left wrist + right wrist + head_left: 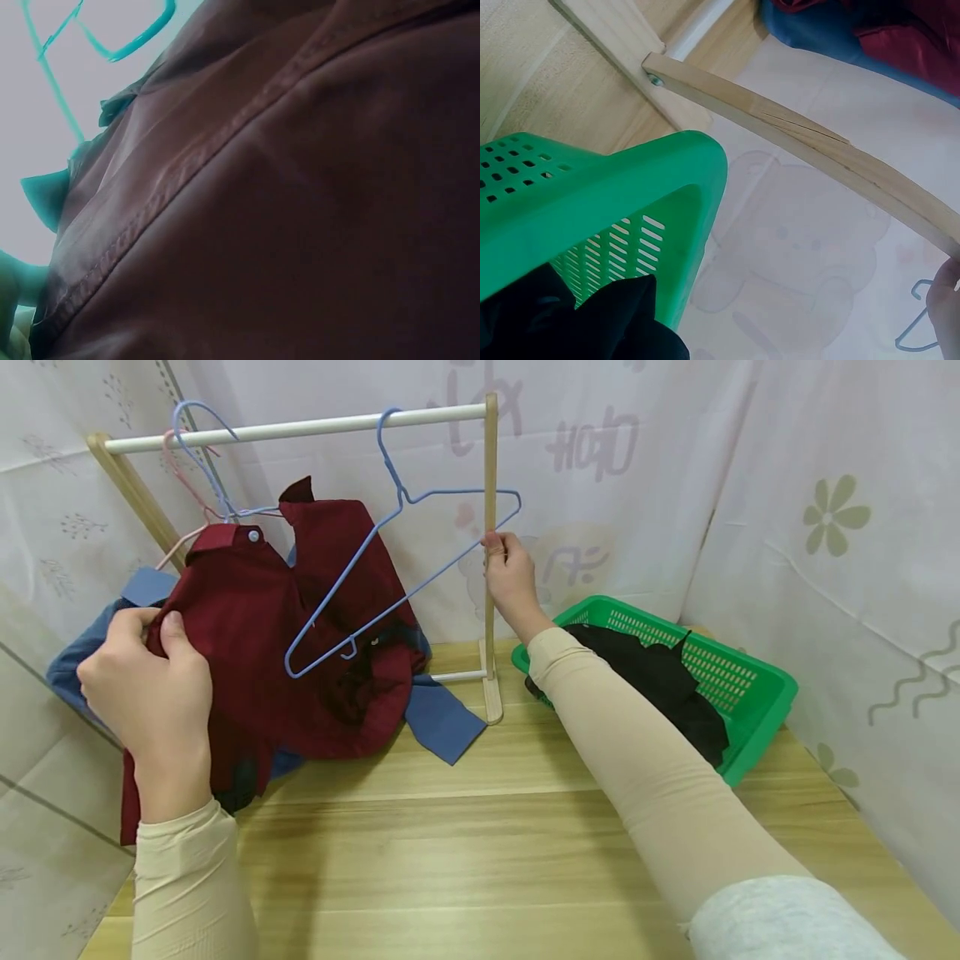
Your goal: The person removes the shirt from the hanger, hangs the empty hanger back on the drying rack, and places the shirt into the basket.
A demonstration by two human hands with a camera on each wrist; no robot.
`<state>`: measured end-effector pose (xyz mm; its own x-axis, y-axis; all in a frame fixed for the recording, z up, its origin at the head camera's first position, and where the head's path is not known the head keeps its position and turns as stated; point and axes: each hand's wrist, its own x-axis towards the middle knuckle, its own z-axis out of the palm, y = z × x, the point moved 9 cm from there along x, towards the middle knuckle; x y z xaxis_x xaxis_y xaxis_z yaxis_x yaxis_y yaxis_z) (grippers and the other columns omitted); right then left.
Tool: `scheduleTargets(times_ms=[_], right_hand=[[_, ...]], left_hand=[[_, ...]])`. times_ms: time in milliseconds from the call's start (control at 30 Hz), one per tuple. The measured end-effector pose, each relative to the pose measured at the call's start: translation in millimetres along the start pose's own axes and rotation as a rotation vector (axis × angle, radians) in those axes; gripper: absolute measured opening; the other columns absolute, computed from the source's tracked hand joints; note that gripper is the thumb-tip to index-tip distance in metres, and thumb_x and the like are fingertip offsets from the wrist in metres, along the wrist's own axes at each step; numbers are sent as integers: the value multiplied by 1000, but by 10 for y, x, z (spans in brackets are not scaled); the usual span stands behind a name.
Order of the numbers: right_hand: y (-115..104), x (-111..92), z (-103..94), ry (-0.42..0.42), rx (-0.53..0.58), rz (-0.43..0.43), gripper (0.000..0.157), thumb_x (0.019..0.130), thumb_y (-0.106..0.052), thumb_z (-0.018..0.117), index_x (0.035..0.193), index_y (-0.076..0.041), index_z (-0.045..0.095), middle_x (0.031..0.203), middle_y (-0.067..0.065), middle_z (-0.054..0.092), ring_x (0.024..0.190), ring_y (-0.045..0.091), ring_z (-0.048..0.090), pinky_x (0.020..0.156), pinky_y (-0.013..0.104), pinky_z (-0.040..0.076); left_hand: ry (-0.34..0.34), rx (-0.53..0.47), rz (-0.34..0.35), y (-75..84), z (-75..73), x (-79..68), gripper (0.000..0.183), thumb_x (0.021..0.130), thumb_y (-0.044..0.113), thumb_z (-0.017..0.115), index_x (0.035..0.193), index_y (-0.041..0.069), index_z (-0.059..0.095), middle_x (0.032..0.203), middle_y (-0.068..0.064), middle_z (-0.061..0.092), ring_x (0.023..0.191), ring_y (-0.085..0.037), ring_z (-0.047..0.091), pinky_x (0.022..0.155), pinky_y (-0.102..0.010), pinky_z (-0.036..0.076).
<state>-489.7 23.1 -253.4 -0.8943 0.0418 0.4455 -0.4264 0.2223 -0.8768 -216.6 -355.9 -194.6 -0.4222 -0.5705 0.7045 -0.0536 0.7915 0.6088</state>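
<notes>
My left hand (153, 681) pinches the edge of a dark red shirt (247, 635) between thumb and fingers. The shirt hangs by its collar area at a blue hanger (213, 468) on the rack; dark red cloth (300, 210) fills most of the left wrist view. With curled fingers, my right hand (513, 581) grips the right wooden post (490, 460) of the small clothes rack, partway up. A bare blue hanger (337, 581) hangs from the white rail (315, 428), its lower bar passing close to the right fingers. Wood of the post (817, 142) crosses the right wrist view.
Behind the shirt are a pink hanger (183, 477) and blue clothing (82, 652), with a blue piece (446, 722) reaching onto the wooden table (420, 860). A green basket (757, 718) with black cloth (652, 681) stands at right. Patterned curtains (840, 435) surround the table.
</notes>
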Motion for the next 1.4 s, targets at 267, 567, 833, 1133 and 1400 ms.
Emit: scheduleTargets(times_ms=[267,567,833,1133,1400], right_hand=[[20,-2,-16,-4,17,17,52,112,-48,41,127,-3,63,92,3,56,82,13,55,75,25,46],[41,23,-37,11,13,19,52,111,-48,43,126,-3,65,90,-1,55,83,15,56,76,27,48],[80,43,-14,7,23,17,50,111,-48,43,124,-5,65,90,1,56,82,14,56,75,26,48],[41,18,8,1,3,17,53,111,-49,42,127,-3,64,90,-1,55,83,15,55,75,27,47],[33,24,49,1,10,6,52,112,-48,41,127,-4,65,90,-1,55,82,13,55,75,26,47]], left_hand=[[23,-43,24,-137,-117,-257,43,105,35,60,113,-3,77,103,-25,79,73,-8,57,71,-13,26],[32,-62,9,-366,-155,-423,35,102,28,64,107,-4,77,97,-24,78,71,23,31,67,-9,27],[21,-75,33,-492,-163,-601,33,102,25,66,106,-5,77,97,-26,79,72,27,35,69,-5,28],[41,-69,106,-622,-233,-839,30,99,20,67,101,-9,76,94,-30,77,81,35,33,71,-3,27],[94,-113,109,-838,-337,-984,21,91,12,72,94,-9,76,89,-30,75,81,36,36,72,-4,27]])
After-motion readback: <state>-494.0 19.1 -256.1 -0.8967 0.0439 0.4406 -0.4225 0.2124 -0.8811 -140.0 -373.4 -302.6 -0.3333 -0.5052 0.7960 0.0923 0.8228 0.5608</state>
